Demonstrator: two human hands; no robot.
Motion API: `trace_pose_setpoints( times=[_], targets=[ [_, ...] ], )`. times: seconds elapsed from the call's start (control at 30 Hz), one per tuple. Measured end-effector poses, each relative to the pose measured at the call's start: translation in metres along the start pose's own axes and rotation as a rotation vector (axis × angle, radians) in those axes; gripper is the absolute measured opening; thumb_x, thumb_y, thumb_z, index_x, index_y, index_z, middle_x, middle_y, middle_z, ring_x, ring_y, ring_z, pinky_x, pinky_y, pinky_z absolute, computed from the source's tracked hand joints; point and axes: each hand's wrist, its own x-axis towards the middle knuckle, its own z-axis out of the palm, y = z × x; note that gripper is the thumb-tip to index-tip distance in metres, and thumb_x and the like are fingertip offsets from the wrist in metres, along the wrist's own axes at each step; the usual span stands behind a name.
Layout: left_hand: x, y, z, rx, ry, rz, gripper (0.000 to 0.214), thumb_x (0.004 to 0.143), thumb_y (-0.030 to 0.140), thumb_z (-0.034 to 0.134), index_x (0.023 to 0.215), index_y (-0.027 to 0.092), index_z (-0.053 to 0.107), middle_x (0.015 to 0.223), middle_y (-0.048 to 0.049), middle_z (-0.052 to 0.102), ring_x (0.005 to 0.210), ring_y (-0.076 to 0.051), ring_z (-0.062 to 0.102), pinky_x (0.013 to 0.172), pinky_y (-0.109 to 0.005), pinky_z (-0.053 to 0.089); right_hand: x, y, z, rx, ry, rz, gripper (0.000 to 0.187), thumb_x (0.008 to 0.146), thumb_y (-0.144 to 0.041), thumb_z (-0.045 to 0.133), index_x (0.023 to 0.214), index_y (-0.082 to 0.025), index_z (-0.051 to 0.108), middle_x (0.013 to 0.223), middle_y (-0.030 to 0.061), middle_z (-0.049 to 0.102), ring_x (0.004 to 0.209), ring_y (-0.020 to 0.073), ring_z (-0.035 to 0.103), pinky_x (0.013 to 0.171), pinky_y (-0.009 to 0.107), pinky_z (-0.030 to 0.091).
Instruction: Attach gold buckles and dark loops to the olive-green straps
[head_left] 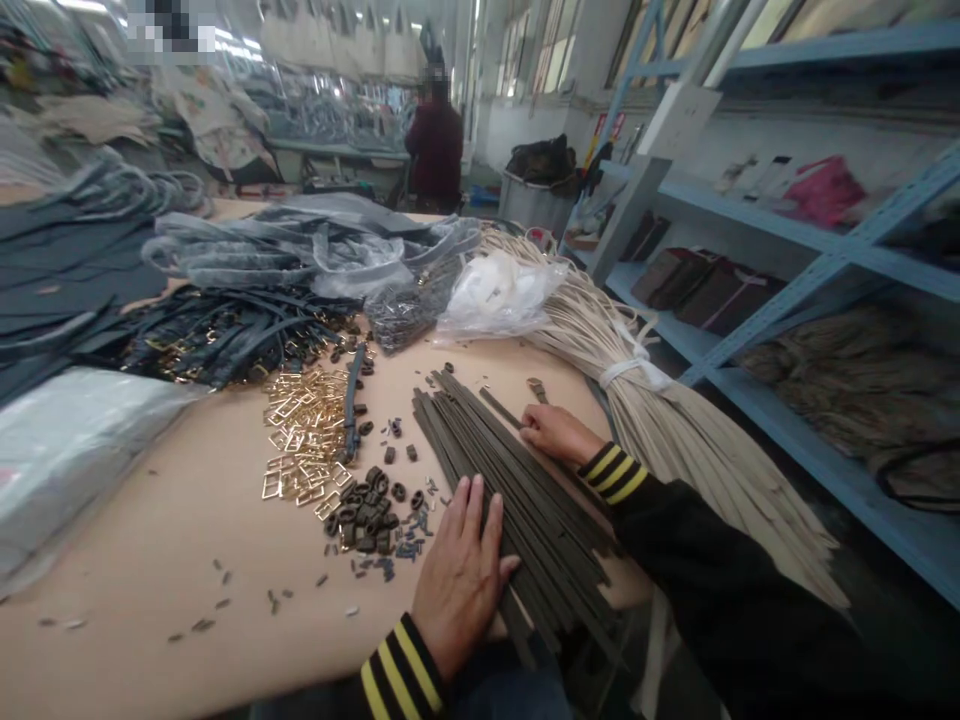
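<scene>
Olive-brown straps [510,480] are lying in a long flat stack on the table [187,520], running from the near edge away toward the middle, with their near ends fanning out a little over the edge; the left hand [457,570] is resting flat on the stack's left side, palm down and fingers stretched out, gripping nothing; the right hand [555,432] is lying farther up on the stack's right side, fingers curled with the tips touching the top straps, and whether it is pinching one cannot be told; both wrists are showing black cuffs with yellow stripes; just left of the straps, dark loops [367,510] are sitting in a small heap, with a few scattered around it; gold buckles [304,440] are spreading in a loose pile beside the loops, farther left; black belts [225,340] are lying tangled behind the buckles; grey bags [300,245] are piling up behind those; a clear bag [499,295] is sitting at the far end of a cream bundle [675,440], which is lying along the table's right edge, tied with a white band; a blue shelf [810,260] is standing on the right; a person [435,150] is standing well off in the background
</scene>
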Motion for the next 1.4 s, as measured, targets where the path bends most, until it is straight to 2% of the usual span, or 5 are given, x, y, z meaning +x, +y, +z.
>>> trace_pose_setpoints(
  times=[0.17,0.4,0.87,1.13,1.4],
  targets=[
    [0.0,-0.005,-0.022,-0.459,0.1,-0.184,0.039,0.08,0.027,0.043,0.115,0.013,0.043,0.121,-0.0175,0.046,0.114,-0.028,0.04,0.09,-0.046,0.038,-0.036,-0.021,-0.03,0.235,-0.019,-0.057,0.015,0.082,-0.018,0.031,0.075,-0.015,0.044,0.068,0.0025,0.058,0.056,0.0089,0.056,0.052,0.019,0.042],
    [-0.03,-0.004,-0.078,-1.526,0.105,-0.857,0.027,0.075,0.039,0.048,0.065,0.014,0.048,0.052,0.0035,0.05,0.039,-0.005,0.043,0.037,-0.016,0.036,-0.134,-0.062,0.001,0.84,-0.674,-0.051,0.013,0.079,-0.028,0.045,0.074,-0.015,0.043,0.061,-0.0019,0.055,0.041,0.0039,0.049,0.04,0.014,0.039],
    [-0.099,0.026,-0.069,-2.013,-0.035,-1.119,0.033,0.069,0.033,0.057,0.051,0.015,0.036,0.039,0.0074,0.037,0.037,-0.003,0.033,0.039,-0.016,0.028,-0.183,-0.097,0.08,1.315,-0.651,0.014,0.023,0.071,-0.034,0.058,0.075,-0.013,0.047,0.062,-0.0015,0.054,0.051,0.0062,0.053,0.046,0.016,0.04],
    [-0.109,0.02,-0.064,-1.418,0.048,-1.005,0.013,0.069,0.026,0.054,0.072,0.016,0.047,0.06,0.0027,0.049,0.051,-0.009,0.047,0.05,-0.021,0.039,-0.191,-0.105,0.089,1.338,-0.632,0.065,0.024,0.069,-0.033,0.06,0.074,-0.012,0.048,0.065,0.0008,0.058,0.049,0.0055,0.054,0.043,0.015,0.039],
    [-0.127,0.023,-0.069,-0.711,0.152,-0.351,0.018,0.077,0.011,0.044,0.091,0.014,0.055,0.085,-0.0092,0.061,0.08,-0.016,0.057,0.072,-0.028,0.047,-0.192,-0.108,0.094,1.312,-0.555,0.153,0.027,0.066,-0.034,0.061,0.075,-0.012,0.049,0.059,-0.0017,0.056,0.047,0.0056,0.052,0.042,0.016,0.038]
  ],
)
